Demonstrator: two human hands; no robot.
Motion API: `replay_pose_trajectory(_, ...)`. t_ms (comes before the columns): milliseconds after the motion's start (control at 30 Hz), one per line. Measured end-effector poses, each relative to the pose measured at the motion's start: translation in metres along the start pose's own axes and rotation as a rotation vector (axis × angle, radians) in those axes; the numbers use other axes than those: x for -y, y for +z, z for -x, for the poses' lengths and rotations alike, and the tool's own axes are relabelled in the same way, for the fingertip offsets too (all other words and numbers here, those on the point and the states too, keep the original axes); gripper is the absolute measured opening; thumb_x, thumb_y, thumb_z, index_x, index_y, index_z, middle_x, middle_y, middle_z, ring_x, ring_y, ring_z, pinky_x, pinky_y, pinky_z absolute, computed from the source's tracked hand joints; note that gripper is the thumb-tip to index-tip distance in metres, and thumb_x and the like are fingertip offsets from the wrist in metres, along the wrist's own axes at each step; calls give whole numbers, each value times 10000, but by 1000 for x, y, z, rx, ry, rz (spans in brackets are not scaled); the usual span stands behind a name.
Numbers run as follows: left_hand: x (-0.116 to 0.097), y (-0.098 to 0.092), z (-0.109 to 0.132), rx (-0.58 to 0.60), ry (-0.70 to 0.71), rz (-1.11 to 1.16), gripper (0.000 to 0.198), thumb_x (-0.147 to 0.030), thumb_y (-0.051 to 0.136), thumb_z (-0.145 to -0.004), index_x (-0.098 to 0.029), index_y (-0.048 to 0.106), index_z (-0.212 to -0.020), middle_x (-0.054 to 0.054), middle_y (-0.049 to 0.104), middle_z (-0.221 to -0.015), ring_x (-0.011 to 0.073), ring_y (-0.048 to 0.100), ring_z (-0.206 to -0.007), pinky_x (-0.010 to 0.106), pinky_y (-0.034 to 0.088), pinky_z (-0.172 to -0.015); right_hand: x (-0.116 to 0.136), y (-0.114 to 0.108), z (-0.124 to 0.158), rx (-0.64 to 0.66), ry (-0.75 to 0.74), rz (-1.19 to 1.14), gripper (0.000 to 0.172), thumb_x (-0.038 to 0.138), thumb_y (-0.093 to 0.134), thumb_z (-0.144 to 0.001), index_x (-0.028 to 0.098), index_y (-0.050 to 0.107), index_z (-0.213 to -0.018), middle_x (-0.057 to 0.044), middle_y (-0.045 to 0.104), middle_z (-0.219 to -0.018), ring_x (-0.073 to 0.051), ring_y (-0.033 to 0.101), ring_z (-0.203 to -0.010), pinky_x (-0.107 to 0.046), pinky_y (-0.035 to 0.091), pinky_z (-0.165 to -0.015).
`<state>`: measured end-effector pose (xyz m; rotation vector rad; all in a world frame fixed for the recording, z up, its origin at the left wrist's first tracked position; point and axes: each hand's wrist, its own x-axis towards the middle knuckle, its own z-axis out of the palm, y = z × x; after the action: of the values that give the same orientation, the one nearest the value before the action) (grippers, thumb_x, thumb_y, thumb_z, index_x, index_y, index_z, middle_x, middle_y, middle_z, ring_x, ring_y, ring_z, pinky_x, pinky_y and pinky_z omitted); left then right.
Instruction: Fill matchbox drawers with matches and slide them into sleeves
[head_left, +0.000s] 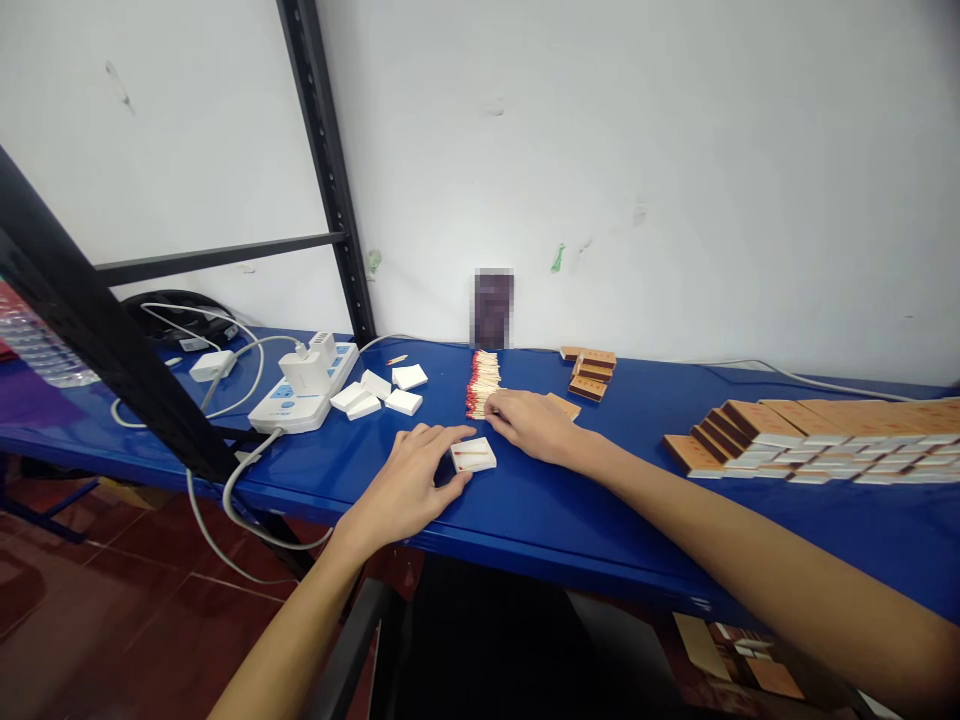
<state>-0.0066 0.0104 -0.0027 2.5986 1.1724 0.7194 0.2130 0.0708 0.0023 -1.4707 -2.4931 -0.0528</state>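
A small white matchbox tray (475, 455) lies near the table's front, with a match or two inside. My left hand (416, 470) holds it at its left side, thumb at the near corner and index finger at the far one. Beyond the tray runs a row of loose red-headed matches (484, 378), heads to the left. My right hand (534, 422) is at the near end of this row, its fingers pinched together against the matches. What lies between those fingertips is hidden. Several white trays (404, 401) sit to the left, and a flat matchbox sleeve (564, 406) shows partly behind my right hand.
Filled-out stacks of matchboxes (795, 430) stand at the right, with a smaller pile (591, 374) at the back. At the left are a power strip (304, 390) with cables and a black shelf post (330, 170). A blurred dark object (493, 308) is by the wall.
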Motion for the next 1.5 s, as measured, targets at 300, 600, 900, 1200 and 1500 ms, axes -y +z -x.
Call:
replay_pose_trajectory(300, 0, 1, -1, -8, -5, 1, 404, -288, 554, -910, -302, 495, -1309, 19, 631, -1194, 235, 529, -1052, 403, 377, -933, -9, 1, 5, 112, -53, -132, 168, 252, 386, -972, 193, 511, -877, -76, 634, -924, -184, 572, -805, -280, 391, -685)
replay_pose_trajectory(600, 4, 3, 0, -36, -77, 81, 577, -293, 565, -899, -322, 346, -1432, 24, 634, -1128, 232, 535, -1081, 423, 365, -988, 16, -23, 26, 90, -184, -262, 182, 276, 353, -990, 203, 495, -903, -41, 609, -885, -164, 541, -761, -281, 388, -692)
replay_pose_trajectory(900, 1, 1, -1, -32, -46, 75, 547, -249, 548, -904, -332, 371, -1415, 23, 624, -1166, 233, 532, -1049, 417, 383, -958, 5, -9, 13, -52, -77, -176, 177, 249, 398, -983, 199, 564, -1018, -69, 627, -1030, -190, 580, -936, -296, 415, -763)
replay_pose_trajectory(1200, 0, 0, 0, -32, -30, 59, 513, -253, 544, -909, -318, 401, -1397, 26, 610, -1225, 234, 519, -1074, 404, 370, -956, -2, 6, 3, -2, -44, -148, 153, 206, 428, -964, 176, 570, -915, -74, 636, -950, -175, 583, -860, -282, 420, -754)
replay_pose_trajectory(1500, 0, 1, -1, -30, -36, 45, 508, -259, 548, -905, -311, 412, -1392, 31, 621, -1206, 238, 530, -1066, 406, 374, -950, -7, 9, 4, -22, -69, -150, 134, 226, 449, -963, 186, 539, -1054, -89, 627, -1088, -206, 575, -1000, -331, 423, -849)
